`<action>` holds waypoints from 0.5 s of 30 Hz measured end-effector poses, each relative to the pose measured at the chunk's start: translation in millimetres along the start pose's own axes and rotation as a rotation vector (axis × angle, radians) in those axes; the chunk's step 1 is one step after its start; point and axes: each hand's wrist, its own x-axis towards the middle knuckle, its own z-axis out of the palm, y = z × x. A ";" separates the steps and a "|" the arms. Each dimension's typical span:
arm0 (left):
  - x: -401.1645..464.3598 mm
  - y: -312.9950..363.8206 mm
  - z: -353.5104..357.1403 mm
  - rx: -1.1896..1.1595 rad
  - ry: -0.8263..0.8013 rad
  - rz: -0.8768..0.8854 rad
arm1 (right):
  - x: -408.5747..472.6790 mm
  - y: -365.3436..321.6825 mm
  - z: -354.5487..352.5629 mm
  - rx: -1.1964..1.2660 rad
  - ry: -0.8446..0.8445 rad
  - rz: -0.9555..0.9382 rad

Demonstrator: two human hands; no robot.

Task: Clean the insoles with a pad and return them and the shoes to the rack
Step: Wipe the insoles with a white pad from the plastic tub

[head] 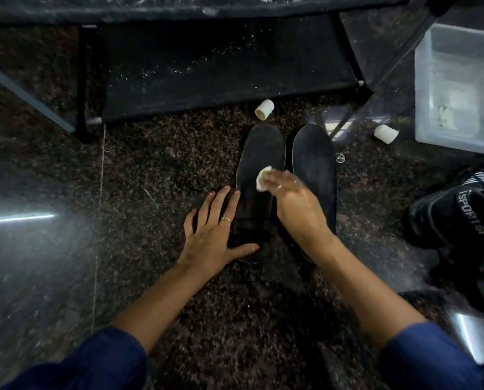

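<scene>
The right hand (294,198) is pinching a small white cleaning pad (263,178) against the left dark flat foam insole (259,164) — lying on the speckled stone floor (165,170) beside its twin insole (315,164). The left hand (214,232) is lying spread — fingers released, thumb pressing the heel.

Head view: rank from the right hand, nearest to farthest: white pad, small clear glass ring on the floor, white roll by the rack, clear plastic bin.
1. White pad, held at the right hand's fingertips, on the left black insole.
2. Small clear glass ring, on the floor right of the insoles.
3. White roll, ahead by the rack.
4. Clear plastic bin, far right.
</scene>
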 end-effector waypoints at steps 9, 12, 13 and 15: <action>-0.6 -0.5 0.8 0.013 0.011 -0.003 | -61.0 -23.5 5.7 0.060 -0.083 -0.088; 0.7 -1.7 2.5 0.029 0.010 0.005 | -47.4 -14.6 -0.7 0.048 -0.055 -0.113; 0.8 -2.4 2.6 0.032 0.003 0.010 | -35.1 -12.5 -3.8 0.041 -0.046 -0.068; 0.4 -3.3 2.1 0.049 -0.009 0.015 | -8.5 -6.5 -8.2 0.026 -0.021 0.059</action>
